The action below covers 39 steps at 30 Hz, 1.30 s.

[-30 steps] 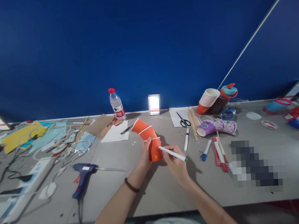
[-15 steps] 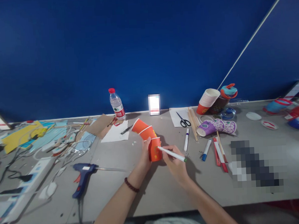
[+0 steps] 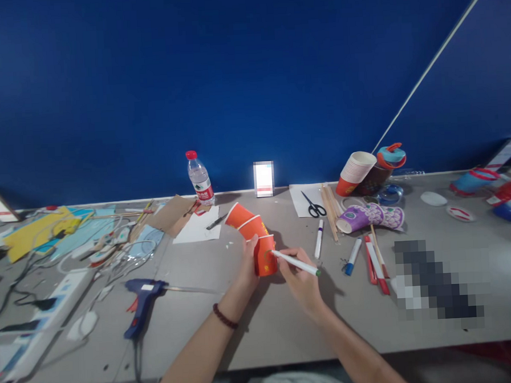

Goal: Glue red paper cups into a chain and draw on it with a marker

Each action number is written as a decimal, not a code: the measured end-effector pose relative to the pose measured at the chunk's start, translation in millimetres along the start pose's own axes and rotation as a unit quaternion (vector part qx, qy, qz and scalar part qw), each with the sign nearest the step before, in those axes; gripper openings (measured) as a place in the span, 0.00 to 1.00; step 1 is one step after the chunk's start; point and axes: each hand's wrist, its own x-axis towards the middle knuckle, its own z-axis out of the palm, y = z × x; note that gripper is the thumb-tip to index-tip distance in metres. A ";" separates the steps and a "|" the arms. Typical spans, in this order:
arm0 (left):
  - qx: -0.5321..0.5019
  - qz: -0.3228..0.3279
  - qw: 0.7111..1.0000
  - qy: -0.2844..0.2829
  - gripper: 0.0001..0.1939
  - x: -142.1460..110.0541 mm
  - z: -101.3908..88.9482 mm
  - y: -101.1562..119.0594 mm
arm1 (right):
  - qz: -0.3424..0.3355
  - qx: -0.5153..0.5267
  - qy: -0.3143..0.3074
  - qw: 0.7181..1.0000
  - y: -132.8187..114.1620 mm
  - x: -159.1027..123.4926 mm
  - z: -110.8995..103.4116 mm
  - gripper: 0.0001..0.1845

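A curved chain of orange paper cups (image 3: 252, 230) with white rims lies tilted over the middle of the table. My left hand (image 3: 246, 267) is closed around the nearest cup, thumb along its side. In my right hand (image 3: 300, 278) a white marker (image 3: 297, 262) with a green end is gripped like a pen, its tip at the nearest cup's surface. Greenish marks show on that cup close to the tip. The fingers under the cup are hidden.
To the left lie a blue glue gun (image 3: 145, 303) and a white power strip (image 3: 52, 322) with cables. A water bottle (image 3: 200, 180) stands behind. On the right are scissors (image 3: 314, 205), purple cups (image 3: 370, 217), a blue-capped marker (image 3: 353, 257) and stacked cups (image 3: 355, 172).
The marker and my right hand have shifted very slightly to the right. The cups and my left hand stay where they were.
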 end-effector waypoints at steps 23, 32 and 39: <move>-0.023 -0.026 0.999 0.020 0.25 1.4 0.9 0.4 | 0.037 0.029 0.026 0.999 3.6 -0.8 2.7 0.09; -0.014 -0.022 0.999 0.019 0.26 1.1 0.2 -0.5 | 0.016 0.007 0.015 1.000 6.0 -0.1 1.0 0.09; -0.015 -0.030 0.999 0.012 0.25 1.6 -2.0 -0.8 | 0.021 0.004 0.015 1.000 6.0 0.0 1.2 0.07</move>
